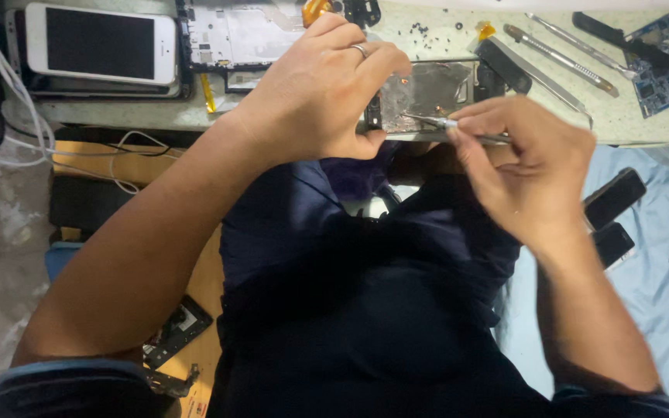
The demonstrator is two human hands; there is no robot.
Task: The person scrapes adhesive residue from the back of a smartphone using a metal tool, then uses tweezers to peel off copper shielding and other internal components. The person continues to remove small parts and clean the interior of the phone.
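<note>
You are steadying the opened phone at the table's near edge with your left hand clamped around it, while your right hand is pinching a slim metal tool (tip touching the shield plate), likely prying, so the next move calls for gentle, controlled leverage.

The opened phone frame lies at the near edge of the tabletop. Both hands cover its near side. Just past it sit tiny loose screws and another stripped frame. To its right, metal prying tools and a blue circuit board block the way. Bare tabletop shows between the tools.
</note>
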